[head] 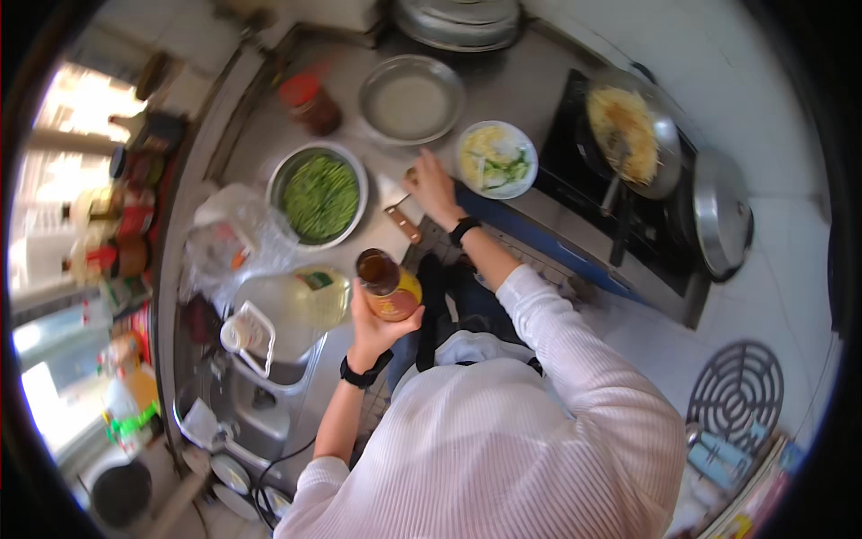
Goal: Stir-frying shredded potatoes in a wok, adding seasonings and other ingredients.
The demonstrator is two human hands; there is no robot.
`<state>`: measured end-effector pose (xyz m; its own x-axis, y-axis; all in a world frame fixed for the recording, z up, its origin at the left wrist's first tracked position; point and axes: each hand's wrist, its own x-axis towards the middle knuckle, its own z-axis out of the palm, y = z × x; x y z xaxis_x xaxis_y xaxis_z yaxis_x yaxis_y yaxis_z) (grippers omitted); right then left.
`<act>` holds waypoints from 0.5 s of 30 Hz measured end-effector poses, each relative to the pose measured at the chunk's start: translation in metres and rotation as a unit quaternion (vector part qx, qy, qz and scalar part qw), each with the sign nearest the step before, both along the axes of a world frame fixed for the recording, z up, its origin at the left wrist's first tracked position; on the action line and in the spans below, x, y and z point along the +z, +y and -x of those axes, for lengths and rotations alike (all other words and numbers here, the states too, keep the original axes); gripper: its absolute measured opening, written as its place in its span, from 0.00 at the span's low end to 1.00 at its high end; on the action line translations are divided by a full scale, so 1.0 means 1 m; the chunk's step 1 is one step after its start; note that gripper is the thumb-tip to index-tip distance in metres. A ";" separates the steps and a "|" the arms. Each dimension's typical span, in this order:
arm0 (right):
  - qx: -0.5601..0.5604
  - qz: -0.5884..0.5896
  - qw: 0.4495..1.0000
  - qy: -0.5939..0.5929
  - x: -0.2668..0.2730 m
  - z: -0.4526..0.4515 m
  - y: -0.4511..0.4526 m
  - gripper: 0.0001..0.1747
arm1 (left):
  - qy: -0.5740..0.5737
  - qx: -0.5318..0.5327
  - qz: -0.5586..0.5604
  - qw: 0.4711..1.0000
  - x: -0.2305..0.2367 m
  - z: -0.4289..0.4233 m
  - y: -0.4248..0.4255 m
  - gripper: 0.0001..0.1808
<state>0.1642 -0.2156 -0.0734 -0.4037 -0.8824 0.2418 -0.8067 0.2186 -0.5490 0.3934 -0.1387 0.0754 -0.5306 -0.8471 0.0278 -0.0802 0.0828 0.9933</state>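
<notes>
My left hand (pixel 378 327) is closed around an open glass jar (pixel 389 286) with a yellow and red label and dark brown contents. Over the counter, my right hand (pixel 431 188) has its fingers bent around a small yellowish thing, perhaps the jar's lid (pixel 411 175). Between my hands lies a knife with a wooden handle (pixel 403 224). A white plate (pixel 498 162) of chopped garlic and green onion sits right of my right hand. A metal bowl (pixel 318 195) of cut green vegetables stands to the left. Shredded food fills a wok (pixel 626 135) on the stove, with a spatula (pixel 614 185) in it.
An empty metal dish (pixel 412 100) and a red-lidded jar (pixel 311 104) stand at the back. A large oil jug (pixel 296 310) and plastic bags (pixel 232 242) are on the left, near the sink (pixel 252 411). A pot lid (pixel 720 212) leans beside the gas stove (pixel 566 162). Bottles line the windowsill.
</notes>
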 end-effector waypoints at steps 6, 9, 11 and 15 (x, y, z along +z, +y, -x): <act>0.016 0.064 0.998 0.001 0.063 0.004 0.031 0.10 | 0.028 0.002 -0.059 0.998 0.009 0.041 -0.017 0.39; 0.012 0.082 0.992 -0.098 0.097 0.014 0.046 0.08 | 0.043 -0.010 -0.050 0.998 0.008 0.067 -0.028 0.39; -0.042 0.146 0.987 -0.047 0.139 0.029 0.072 0.10 | 0.048 -0.027 -0.041 0.998 0.013 0.078 -0.030 0.38; -0.277 0.009 0.948 0.155 0.197 0.098 0.153 0.18 | 0.045 -0.017 -0.051 0.998 0.030 0.115 -0.037 0.40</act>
<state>0.0659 -0.0630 0.1237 -0.7113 -0.5497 0.4380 -0.6938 0.6488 -0.3126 0.2780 -0.1753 0.1055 -0.5579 -0.8299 -0.0095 0.0101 -0.0182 0.9998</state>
